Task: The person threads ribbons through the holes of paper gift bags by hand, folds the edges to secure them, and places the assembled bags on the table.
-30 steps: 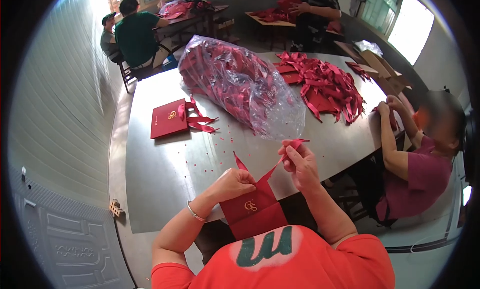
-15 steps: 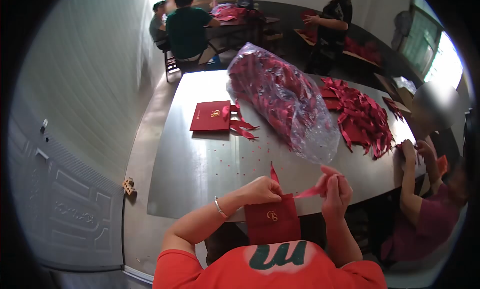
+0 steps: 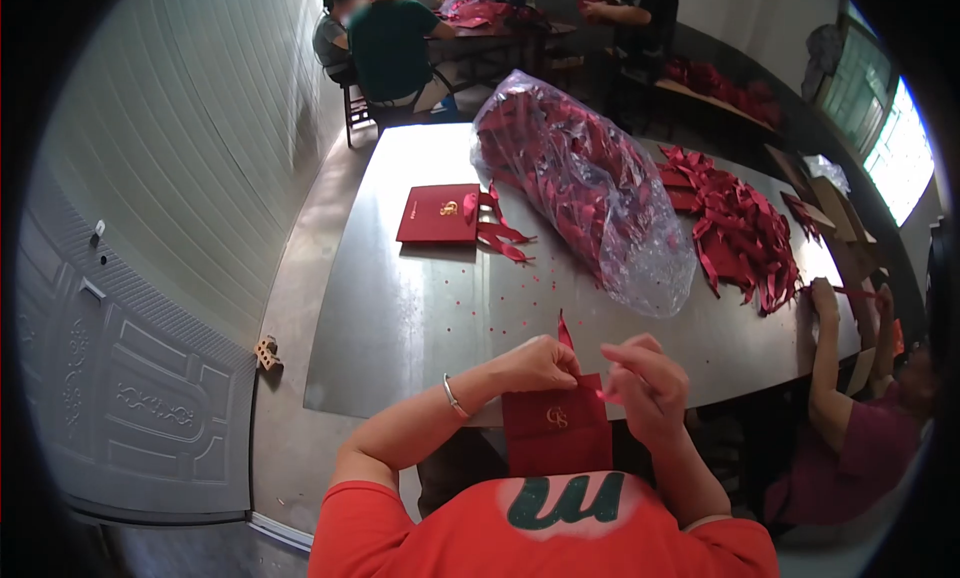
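A red paper gift bag (image 3: 556,428) with a gold logo hangs at the table's near edge, in front of my body. My left hand (image 3: 545,364) is closed in a pinch on its top edge, with a pointed red ribbon end (image 3: 565,330) standing up behind the fingers. My right hand (image 3: 650,386), slightly blurred, is just right of the bag's top corner. Its fingers are curled on a short, bright length of ribbon (image 3: 597,386) that runs to the bag; the index finger points left.
A finished-looking red bag (image 3: 440,215) with ribbons lies on the metal table (image 3: 385,318). Beyond are a plastic sack (image 3: 585,188) of red items and a ribboned pile (image 3: 735,223). At right, a co-worker's hands (image 3: 822,298) handle ribbon. Other people are at the back.
My right hand has moved left and closer to the bag, and the ribbon between them shows shorter. My left hand keeps its pinch. The co-worker at right has drawn a ribbon out sideways.
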Demonstrator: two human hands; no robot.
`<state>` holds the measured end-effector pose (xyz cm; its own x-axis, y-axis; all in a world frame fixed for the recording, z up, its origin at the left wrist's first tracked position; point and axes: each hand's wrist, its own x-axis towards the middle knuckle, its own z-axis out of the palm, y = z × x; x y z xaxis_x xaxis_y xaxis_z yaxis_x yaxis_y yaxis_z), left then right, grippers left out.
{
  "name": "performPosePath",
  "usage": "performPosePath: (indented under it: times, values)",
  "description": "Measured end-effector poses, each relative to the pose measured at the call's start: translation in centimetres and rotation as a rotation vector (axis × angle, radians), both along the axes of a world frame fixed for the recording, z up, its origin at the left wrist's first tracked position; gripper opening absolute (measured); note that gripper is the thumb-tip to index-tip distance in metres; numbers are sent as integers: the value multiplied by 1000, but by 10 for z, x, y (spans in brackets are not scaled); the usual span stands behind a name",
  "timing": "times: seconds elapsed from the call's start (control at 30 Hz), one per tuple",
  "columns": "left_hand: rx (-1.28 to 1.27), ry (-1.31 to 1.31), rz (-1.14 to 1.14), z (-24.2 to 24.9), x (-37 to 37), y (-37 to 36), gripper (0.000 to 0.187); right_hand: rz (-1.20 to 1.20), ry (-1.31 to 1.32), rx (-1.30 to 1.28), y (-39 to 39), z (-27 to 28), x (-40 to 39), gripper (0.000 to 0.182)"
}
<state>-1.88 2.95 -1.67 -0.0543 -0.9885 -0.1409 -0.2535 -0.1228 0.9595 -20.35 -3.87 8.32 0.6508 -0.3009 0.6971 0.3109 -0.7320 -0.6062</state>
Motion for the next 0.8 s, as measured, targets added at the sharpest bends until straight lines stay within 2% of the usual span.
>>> performPosePath:
  times: [0.07,0.1,0.17,0.27,0.33,0.43,0.5,0.53,0.6,0.73,0.8]
  values:
    - [-13,8,-6,-6,3,-1,21,24,246,392,8,-12,5,18]
    - [-47,24,-2,-9,4,-2,21,14,255,405,9,-21,7,18]
    - [-44,16,-12,-13,8,-3,21,139,370,586,12,-43,8,18]
    - [-5,-28,-31,-17,17,-7,20,84,461,728,13,-74,11,18]
    - [-39,114,-78,-31,21,-7,19,-36,480,826,9,-95,11,18]
    - [88,116,-115,3,23,2,23,-84,395,856,2,-97,15,19]
    - [94,-60,-59,23,22,7,27,-47,319,903,3,-100,17,19]
    - [108,-57,-62,21,21,8,27,-48,321,917,5,-101,16,19]
    - [-21,-196,-35,22,20,9,29,-70,312,837,7,-101,18,18]
    - [127,-210,-41,39,21,6,27,-99,303,780,11,-103,19,18]
    - [249,-46,-99,39,30,4,26,-94,295,746,11,-104,19,18]
